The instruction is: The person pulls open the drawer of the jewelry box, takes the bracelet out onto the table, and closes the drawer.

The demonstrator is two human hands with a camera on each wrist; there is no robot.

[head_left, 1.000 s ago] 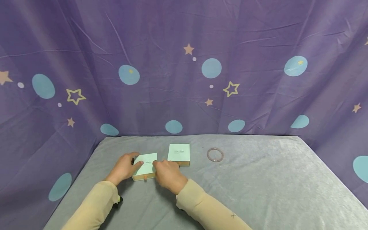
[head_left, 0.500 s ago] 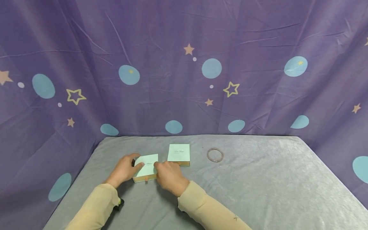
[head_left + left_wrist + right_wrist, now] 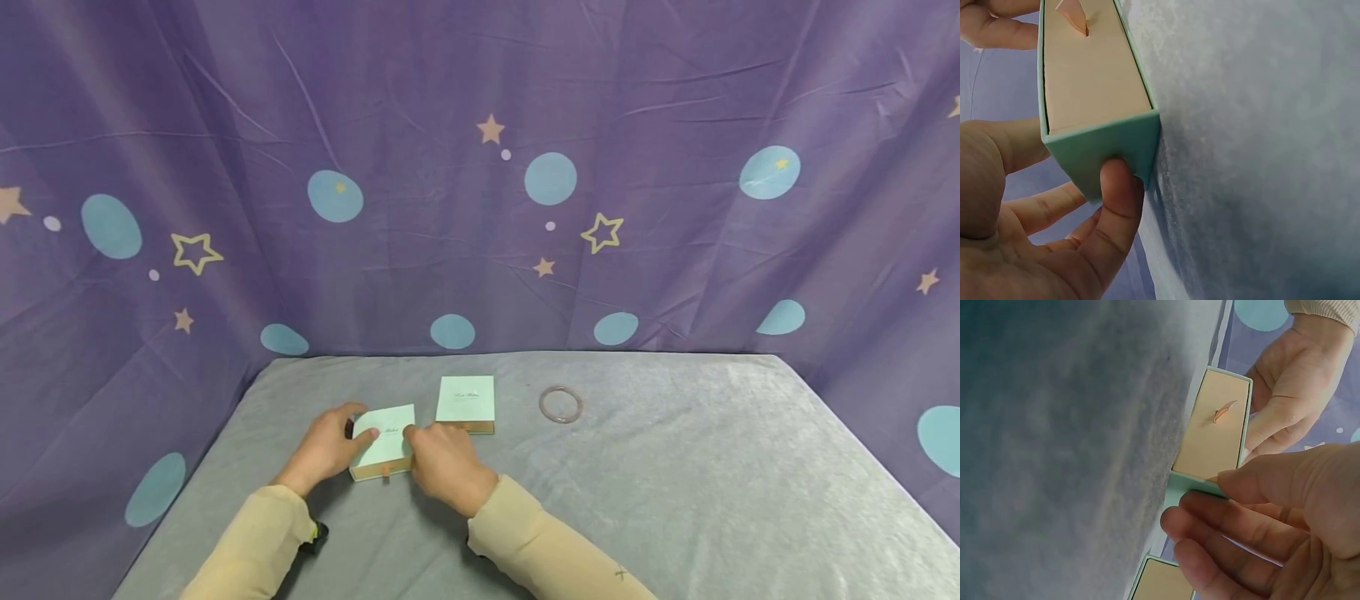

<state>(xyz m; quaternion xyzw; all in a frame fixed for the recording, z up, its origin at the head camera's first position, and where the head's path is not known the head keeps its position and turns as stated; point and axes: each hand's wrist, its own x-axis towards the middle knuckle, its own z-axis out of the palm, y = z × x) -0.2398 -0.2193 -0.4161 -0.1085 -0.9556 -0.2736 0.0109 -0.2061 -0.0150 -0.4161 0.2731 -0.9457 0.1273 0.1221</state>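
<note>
A mint-green drawer box [image 3: 386,450] with a tan front lies between my hands at the table's left. My left hand [image 3: 324,446] grips its left side, thumb on the lid and fingers against the side wall in the left wrist view. On the opposite side my right hand [image 3: 450,467] pinches the corner, thumb at the top edge and curled fingers beside the wall. A small orange ribbon tab [image 3: 1225,412] sticks out of the drawer front [image 3: 1091,69], which is slid in. Dark printing on the lid is partly covered by the left thumb.
Just behind the right hand sits a second, similar mint box [image 3: 465,402], its front partly hidden. Farther right lies a pale, translucent bangle [image 3: 561,421]. Grey cloth covers the table [image 3: 675,475], and a purple patterned curtain [image 3: 420,275] hangs along its back edge.
The held box has shifted slightly toward me and to the right, both hands moving with it. The second box and the bangle have stayed put.
</note>
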